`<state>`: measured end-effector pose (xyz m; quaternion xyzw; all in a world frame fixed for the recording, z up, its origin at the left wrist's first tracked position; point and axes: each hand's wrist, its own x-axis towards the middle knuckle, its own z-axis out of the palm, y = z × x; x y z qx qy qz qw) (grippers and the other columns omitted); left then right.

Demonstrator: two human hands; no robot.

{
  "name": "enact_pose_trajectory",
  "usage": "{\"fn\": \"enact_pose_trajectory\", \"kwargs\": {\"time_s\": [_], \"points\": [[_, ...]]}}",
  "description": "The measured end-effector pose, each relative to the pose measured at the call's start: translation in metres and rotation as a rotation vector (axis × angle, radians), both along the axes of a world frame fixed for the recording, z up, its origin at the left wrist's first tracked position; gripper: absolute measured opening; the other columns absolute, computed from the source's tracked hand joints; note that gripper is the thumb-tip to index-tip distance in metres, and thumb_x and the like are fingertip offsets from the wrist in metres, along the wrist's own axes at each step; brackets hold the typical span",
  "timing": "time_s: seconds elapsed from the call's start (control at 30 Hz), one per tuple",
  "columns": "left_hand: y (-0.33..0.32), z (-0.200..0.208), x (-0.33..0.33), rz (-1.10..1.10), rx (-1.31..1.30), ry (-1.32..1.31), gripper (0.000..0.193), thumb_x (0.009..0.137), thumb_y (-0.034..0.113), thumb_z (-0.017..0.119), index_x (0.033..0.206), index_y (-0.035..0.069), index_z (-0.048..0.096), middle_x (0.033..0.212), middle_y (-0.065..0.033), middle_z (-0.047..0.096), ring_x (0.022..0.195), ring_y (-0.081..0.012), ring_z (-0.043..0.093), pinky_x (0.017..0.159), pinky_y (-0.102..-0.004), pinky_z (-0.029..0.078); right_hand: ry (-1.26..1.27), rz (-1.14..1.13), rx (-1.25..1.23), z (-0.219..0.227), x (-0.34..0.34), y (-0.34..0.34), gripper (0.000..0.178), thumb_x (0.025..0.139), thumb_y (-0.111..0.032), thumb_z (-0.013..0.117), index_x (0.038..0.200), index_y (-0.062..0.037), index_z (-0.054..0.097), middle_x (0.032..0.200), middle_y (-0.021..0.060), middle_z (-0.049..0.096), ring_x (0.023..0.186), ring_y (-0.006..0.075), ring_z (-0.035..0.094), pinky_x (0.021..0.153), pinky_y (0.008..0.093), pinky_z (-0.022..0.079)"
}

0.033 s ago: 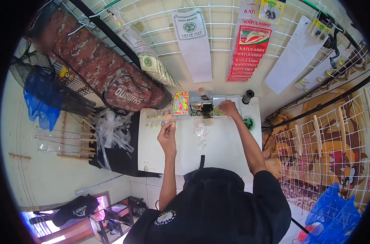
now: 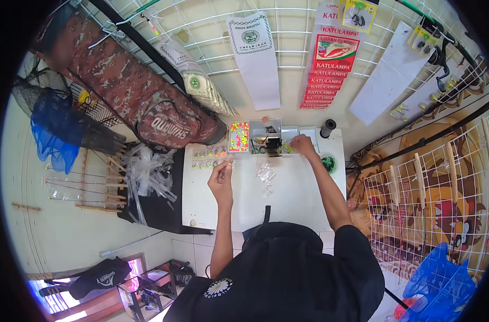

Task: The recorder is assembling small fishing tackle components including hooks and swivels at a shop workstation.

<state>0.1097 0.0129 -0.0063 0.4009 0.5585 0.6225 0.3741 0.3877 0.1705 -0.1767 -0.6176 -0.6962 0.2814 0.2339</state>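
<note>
My left hand (image 2: pixel 221 181) is raised over the left part of the white table (image 2: pixel 250 209). Its thumb and fingers press together in a pinch, on something small and pale that I cannot make out. Just beyond it lie rows of small clear packets (image 2: pixel 208 155) with coloured pieces inside. My right hand (image 2: pixel 304 145) reaches to a shallow compartment (image 2: pixel 289 146) holding small yellow-green pieces at the back of the table. Its fingers are curled down together, and what they hold, if anything, is hidden. Between the hands lies a loose pile of small clear plastic bags (image 2: pixel 265 173).
A box of bright beads (image 2: pixel 238 136) stands beside a grey tray (image 2: pixel 259 127) holding a bottle. Farther right are a dark cylinder (image 2: pixel 327 127) and a tub of green pieces (image 2: pixel 329 162). A camouflage rod bag (image 2: pixel 132 86) leans at left, and strips of packets (image 2: pixel 330 59) hang behind.
</note>
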Motion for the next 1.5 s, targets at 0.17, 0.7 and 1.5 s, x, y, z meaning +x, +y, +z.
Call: {"fn": "enact_pose_trajectory", "kwargs": {"time_s": [0.17,0.7,1.5], "points": [[-0.002,-0.004,-0.009,0.021,-0.035,0.001,0.019,0.091,0.008,0.063,0.106,-0.003,0.063,0.101,-0.0059,0.064,0.095,-0.0107,0.058,0.087,-0.0247,0.044,-0.008,-0.282,0.128,-0.021,-0.003,0.001,0.009,0.075,-0.016,0.064,0.078,-0.0132,0.073,0.076,0.0137,0.069,0.076,0.0358,0.066,0.073,0.0431,0.053],[0.009,-0.012,-0.014,0.026,-0.123,0.023,0.017,0.091,0.008,0.064,0.104,-0.002,0.065,0.096,-0.0037,0.065,0.089,-0.0079,0.058,0.082,-0.0216,0.044,-0.304,-0.138,0.267,-0.022,-0.031,0.001,0.004,0.075,-0.016,0.069,0.074,-0.0164,0.072,0.068,0.0069,0.064,0.085,0.0276,0.054,0.076,0.0424,0.037],[0.001,-0.006,-0.015,0.043,-0.093,-0.001,0.015,0.091,0.006,0.064,0.104,-0.002,0.066,0.085,0.0017,0.058,0.075,-0.0035,0.049,0.067,-0.0167,0.038,-0.358,-0.082,0.258,-0.008,-0.038,0.001,0.004,0.069,-0.017,0.069,0.072,-0.0143,0.069,0.068,0.0032,0.066,0.087,0.0262,0.054,0.076,0.0436,0.034]]}}
